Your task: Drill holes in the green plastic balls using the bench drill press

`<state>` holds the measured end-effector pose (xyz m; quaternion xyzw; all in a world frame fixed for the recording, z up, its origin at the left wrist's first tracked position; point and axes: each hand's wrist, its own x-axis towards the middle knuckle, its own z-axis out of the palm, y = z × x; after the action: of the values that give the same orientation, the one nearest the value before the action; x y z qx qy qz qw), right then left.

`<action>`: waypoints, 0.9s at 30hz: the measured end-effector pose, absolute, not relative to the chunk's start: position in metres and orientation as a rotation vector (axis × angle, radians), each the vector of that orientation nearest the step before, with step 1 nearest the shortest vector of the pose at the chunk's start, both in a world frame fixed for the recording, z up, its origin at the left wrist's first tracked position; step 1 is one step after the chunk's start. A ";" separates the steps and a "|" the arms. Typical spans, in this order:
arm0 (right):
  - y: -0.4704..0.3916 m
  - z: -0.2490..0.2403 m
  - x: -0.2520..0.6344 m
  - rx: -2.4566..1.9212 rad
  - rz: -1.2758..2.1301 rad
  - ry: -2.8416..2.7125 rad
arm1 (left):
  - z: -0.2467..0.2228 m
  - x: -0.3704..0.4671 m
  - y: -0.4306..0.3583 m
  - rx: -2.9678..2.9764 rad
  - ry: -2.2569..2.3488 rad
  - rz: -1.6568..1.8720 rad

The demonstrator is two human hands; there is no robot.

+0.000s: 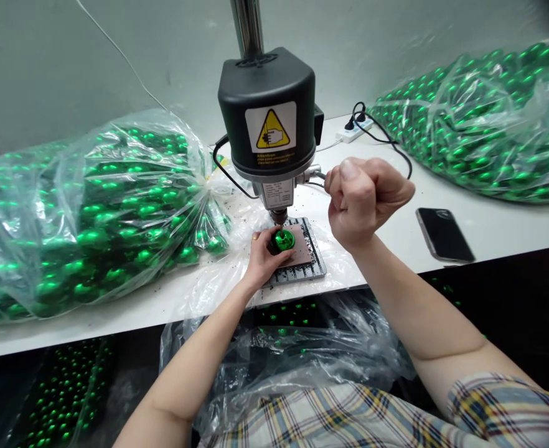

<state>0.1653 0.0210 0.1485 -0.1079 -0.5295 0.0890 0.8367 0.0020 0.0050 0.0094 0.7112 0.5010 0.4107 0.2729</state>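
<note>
My left hand (264, 256) grips a shiny green ball (284, 240) between thumb and fingers, holding it down on a pinkish board (302, 246). That board lies on the slotted metal base (319, 269) of a black bench drill press (266, 112). Directly over the ball is the drill chuck (279, 215); its tip is at or just above the ball's top, and I cannot tell whether it touches. Raised at the right of the machine, my right hand (361, 196) is closed in a fist around the drill press's feed lever (319, 176), mostly hidden by the fingers.
Big clear bags of green balls stand on the white table at the left (116, 211) and back right (489, 137). A phone (445, 234) lies at the right edge. Behind the machine are a power strip (353, 130) and cables. Clear plastic (302, 354) covers my lap.
</note>
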 end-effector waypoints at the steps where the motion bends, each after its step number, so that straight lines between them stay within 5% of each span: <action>1: 0.020 0.146 0.166 -0.229 0.175 -1.132 | 0.009 0.002 0.005 1.917 1.344 1.107; 18: 0.015 0.117 0.169 -0.200 0.080 -1.210 | 0.010 0.004 0.003 1.869 1.358 1.138; 22: 0.023 0.158 0.166 -0.314 0.186 -1.050 | 0.012 0.009 0.004 1.790 1.399 1.166; 27: 0.056 0.222 0.169 -0.598 0.713 -1.090 | 0.035 0.004 -0.035 1.819 1.586 1.156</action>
<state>0.1692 0.0560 0.2217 -0.2739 -0.4997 0.3268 0.7539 0.0042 -0.0350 0.0351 0.6615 0.5765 0.4204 0.2308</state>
